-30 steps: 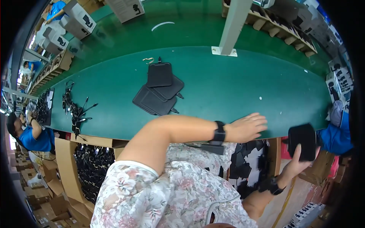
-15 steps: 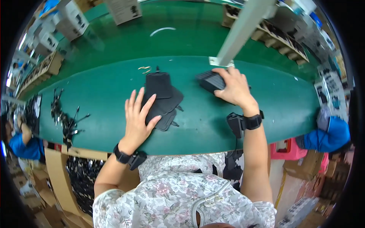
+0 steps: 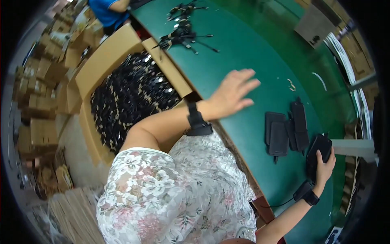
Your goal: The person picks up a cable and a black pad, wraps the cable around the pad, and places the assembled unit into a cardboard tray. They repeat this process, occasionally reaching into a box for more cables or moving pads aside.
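Black pads [image 3: 278, 140] lie already grouped on the green table [image 3: 239, 49] as the right hand [image 3: 324, 173] clamps its fingers on another black block [image 3: 319, 148], not yet released, toward its far side, the empty left hand [image 3: 230, 94] hovers above it, fingers apart, and cables [image 3: 130, 97] heap a carton [image 3: 105, 61] alongside.

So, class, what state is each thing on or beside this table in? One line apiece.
Left hand: open, empty
Right hand: closed around a black item
Flat black pads: lying on the table, overlapping
Cardboard box: open, filled with black cables
Table cables: bunched
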The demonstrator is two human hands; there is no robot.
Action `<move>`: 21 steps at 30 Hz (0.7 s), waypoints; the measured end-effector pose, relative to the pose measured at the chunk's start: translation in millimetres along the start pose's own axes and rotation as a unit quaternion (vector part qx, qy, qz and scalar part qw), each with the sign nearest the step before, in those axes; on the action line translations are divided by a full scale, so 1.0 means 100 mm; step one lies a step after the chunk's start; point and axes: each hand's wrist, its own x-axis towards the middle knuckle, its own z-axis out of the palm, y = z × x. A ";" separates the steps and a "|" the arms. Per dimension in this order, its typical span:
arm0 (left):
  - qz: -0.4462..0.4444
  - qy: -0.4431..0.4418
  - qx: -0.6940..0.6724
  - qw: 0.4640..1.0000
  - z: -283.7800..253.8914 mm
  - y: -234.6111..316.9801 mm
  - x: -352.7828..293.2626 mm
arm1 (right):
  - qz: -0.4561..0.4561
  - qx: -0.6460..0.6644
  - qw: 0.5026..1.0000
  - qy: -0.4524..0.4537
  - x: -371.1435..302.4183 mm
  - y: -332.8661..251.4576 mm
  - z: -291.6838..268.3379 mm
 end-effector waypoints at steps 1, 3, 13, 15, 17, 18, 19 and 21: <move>-0.036 0.016 0.038 0.999 -0.15 -0.08 -0.14 | -0.008 0.000 1.000 -0.008 0.02 0.12 -0.01; -0.112 0.038 0.119 0.986 -0.44 -0.28 -0.52 | -0.039 0.011 0.999 -0.021 0.07 0.21 0.02; -0.585 -0.144 0.340 0.722 -1.64 -0.45 -2.42 | -0.001 -0.006 1.000 0.002 0.09 0.12 0.04; -0.563 -0.228 0.311 0.731 -1.70 -0.51 -2.48 | -0.009 0.016 1.000 -0.004 0.10 0.15 0.11; -0.568 -0.249 0.279 0.733 -1.74 -0.49 -2.46 | -0.019 0.026 0.999 -0.001 0.15 0.21 0.08; -0.565 -0.276 0.253 0.735 -1.82 -0.49 -2.40 | -0.016 0.018 1.000 0.002 0.13 0.20 0.08; -0.562 -0.303 0.227 0.736 -1.87 -0.51 -2.37 | -0.013 0.011 1.000 0.006 0.12 0.20 0.09; -0.562 -0.281 0.249 0.737 -1.88 -0.52 -2.37 | -0.016 0.007 1.000 0.008 0.10 0.21 0.13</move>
